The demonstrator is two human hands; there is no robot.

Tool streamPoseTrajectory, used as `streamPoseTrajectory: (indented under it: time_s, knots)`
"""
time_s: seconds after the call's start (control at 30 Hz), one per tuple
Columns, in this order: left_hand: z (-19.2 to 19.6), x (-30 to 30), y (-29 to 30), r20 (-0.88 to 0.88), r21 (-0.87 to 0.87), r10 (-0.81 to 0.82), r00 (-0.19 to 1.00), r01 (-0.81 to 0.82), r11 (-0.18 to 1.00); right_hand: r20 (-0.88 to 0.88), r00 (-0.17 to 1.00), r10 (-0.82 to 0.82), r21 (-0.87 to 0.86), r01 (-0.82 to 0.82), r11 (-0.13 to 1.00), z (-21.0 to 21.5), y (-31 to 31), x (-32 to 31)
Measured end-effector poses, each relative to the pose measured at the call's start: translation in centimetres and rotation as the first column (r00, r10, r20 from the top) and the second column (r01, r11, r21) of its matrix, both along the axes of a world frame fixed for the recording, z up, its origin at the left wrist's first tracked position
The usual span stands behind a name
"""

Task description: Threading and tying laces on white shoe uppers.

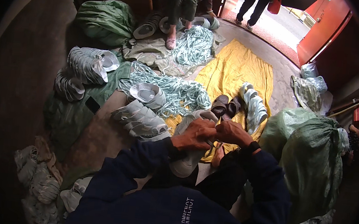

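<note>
Both my hands are close together in front of my lap, over a light grey shoe upper. My left hand is closed over the middle of the upper, which shows above and below it. Beside it my right hand is closed in a pinch, its fingertips meeting those of the left. Whatever lies between the right fingertips is hidden. Just left of my hands a stack of grey shoe uppers lies on its side, with another upper behind it. A tangled heap of pale blue-green shoelaces spreads beyond.
A yellow sheet bears brown slippers and a row of uppers. Green sacks bulge at right; more uppers stand at left. A seated person is across from me, another person at the doorway.
</note>
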State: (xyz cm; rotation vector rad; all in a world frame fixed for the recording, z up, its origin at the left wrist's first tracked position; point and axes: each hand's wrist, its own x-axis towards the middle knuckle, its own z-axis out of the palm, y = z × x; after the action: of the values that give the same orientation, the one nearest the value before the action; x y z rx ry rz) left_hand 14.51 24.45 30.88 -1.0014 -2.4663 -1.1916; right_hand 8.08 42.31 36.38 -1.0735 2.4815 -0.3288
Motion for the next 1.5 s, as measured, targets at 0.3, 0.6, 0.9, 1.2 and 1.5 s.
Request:
streamPoseTrajectory:
  time_s: [0.3, 0.6, 0.9, 1.2, 1.5]
  knots:
    - [-0.5, 0.2, 1.9, 0.009, 0.062, -0.028, 1.0, 0.028, 0.998, 0.248, 0.879, -0.407, -0.433, 0.476, 0.765, -4.0, 1.0, -0.8]
    - [1.2, 0.1, 4.7, 0.037, 0.119, -0.102, 0.994, 0.097, 0.988, 0.398, 0.768, -0.502, -0.576, 0.635, 0.515, -5.5, 4.9, 1.2]
    - [4.7, -2.4, -0.9, 0.153, 0.088, 0.013, 0.988, -0.027, 0.996, 0.661, 0.595, -0.458, -0.609, 0.781, 0.136, -5.9, 5.7, 6.3]
    - [1.7, -3.6, -0.9, -0.302, -0.285, 0.08, 0.95, -0.17, 0.943, 0.556, 0.71, -0.432, -0.717, 0.673, 0.182, -7.1, 5.8, 6.0]
    - [3.1, -3.2, -3.9, 0.168, 0.051, 0.072, 0.983, -0.081, 0.995, 0.574, 0.705, -0.416, -0.695, 0.689, 0.207, -4.5, 4.7, 6.2]
